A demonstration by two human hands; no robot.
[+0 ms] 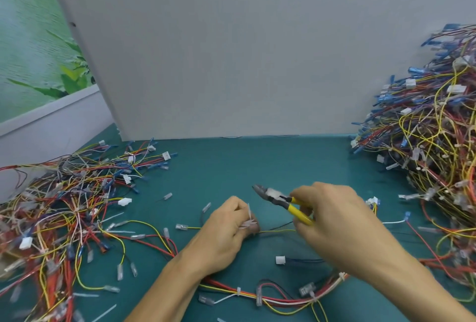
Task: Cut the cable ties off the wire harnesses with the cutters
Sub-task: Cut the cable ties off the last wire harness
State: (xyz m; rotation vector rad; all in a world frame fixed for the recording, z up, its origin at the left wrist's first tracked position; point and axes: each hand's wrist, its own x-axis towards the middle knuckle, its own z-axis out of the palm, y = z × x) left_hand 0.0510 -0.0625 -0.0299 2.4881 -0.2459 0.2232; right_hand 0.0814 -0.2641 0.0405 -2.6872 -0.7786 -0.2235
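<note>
**Item 1.** Left hand (226,231), at 6 o'clock on the green mat (219,172). Fingers curled, pinching a small bunch of white cable-tie pieces (248,218) that stick up between them, probably so the offcuts do not scatter. A thin yellow wire (278,231) leaves this hand toward 3 o'clock and passes under the other hand. Whether the fingers also grip the wire cannot be told.

**Item 2.** Right hand (334,218), at 3 o'clock of the left. Wrapped round the yellow handles of the cutters (280,200). The tool is held above the mat, nose toward 10 o'clock, blades close together and biting nothing. It looks held ready between cuts.

**Item 3.** Wire harness (273,301), at 6 o'clock, beneath both forearms. Red, white and yellow leads bound by white ties (238,290), one near 7 o'clock and another near 5 o'clock. These appear uncut. The forearms lie over part of the run and would have to shift to reach them.

**Item 4.** Left heap (59,205), at 9 o'clock. Loose, spread wires with stray tie strips (104,312) nearby, probably finished work.

**Item 5.** Right heap (438,136), at 2 o'clock. A tall, dense tangle with ties visible, probably stock waiting to be cut.

**Item 6.** White connector (280,260) on blue leads, between the hands and the harness. A white panel (231,51) closes off 12 o'clock.
</note>
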